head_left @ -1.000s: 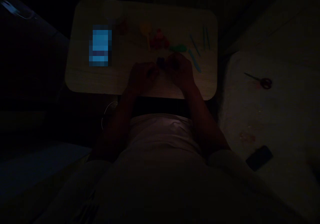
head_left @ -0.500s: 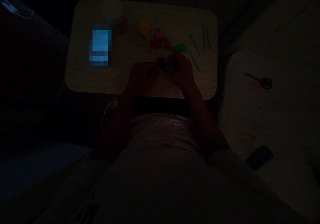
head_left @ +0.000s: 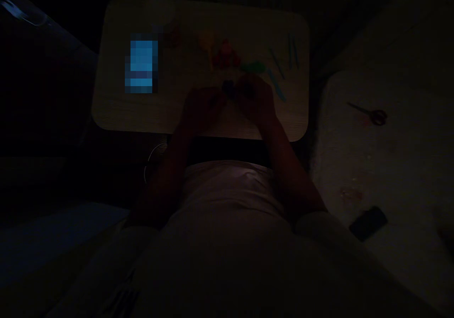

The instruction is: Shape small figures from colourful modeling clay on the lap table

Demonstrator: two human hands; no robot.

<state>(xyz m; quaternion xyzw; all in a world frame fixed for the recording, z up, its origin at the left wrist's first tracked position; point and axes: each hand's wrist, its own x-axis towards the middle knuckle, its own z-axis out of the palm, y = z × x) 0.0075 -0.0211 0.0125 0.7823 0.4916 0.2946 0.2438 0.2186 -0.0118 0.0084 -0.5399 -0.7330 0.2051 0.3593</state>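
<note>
Here curled fingers [head_left: 244,82], grip unclear, flank a dark lump [head_left: 228,87] well inside table edges [head_left: 135,129].

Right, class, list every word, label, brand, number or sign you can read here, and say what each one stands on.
No text can be read.
Shirt: dark, letter-like marks at the lower left, too dim and blurred to read.
Bright blue rectangle on the table: pixelated, nothing legible.
Dark lump: too dark to make out any marking.

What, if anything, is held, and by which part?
Probably the small, dark bluish lump, pinched at its right edge by the right hand; the left hand is too dark to judge.
</note>
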